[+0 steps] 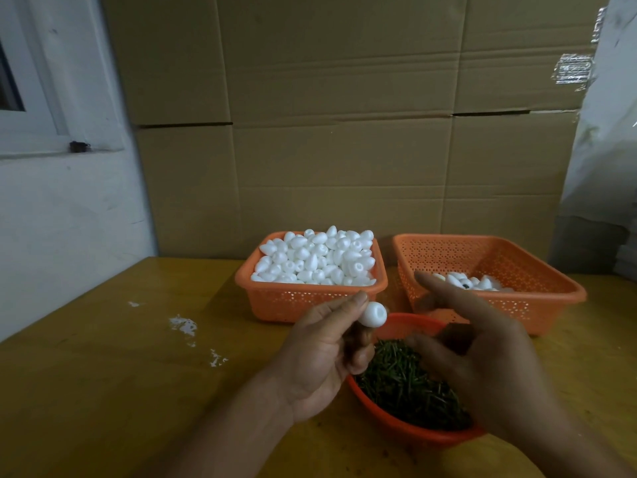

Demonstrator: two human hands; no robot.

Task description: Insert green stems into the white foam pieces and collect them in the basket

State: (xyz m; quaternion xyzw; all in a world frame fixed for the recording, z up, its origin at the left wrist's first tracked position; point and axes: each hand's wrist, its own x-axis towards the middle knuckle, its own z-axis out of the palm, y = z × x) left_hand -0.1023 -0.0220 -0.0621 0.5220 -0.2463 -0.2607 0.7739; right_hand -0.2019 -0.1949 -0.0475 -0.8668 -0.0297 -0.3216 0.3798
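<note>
- Currently, the left hand (319, 353) is pinching a single white foam piece (476, 314) between thumb and fingertips, holding it above the far rim of the round orange bowl (410, 431).
- Its remaining fingers are curling in toward the palm below that piece.
- The right hand (482, 353) is hovering over the same bowl with its fingers spread and loosely extended; the view is blurred, so whether a stem is sitting between thumb and finger cannot be told.
- The green stems (403, 384) are lying in a loose heap inside the round orange bowl, which is standing on the wooden table (113, 391) nearest the person.
- The left orange basket (275, 305) is standing behind the bowl and is holding a full pile of loose white foam pieces (317, 258).
- The right orange basket (537, 281) is standing just beside the left one and is holding only a few white pieces (481, 282) on its floor; one is showing a dark spot.
- White crumbs (184, 326) are lying scattered on the table to the left of the baskets.
- Brown cardboard boxes (344, 115) are standing stacked behind the table, with a white wall (69, 219) at the left.
</note>
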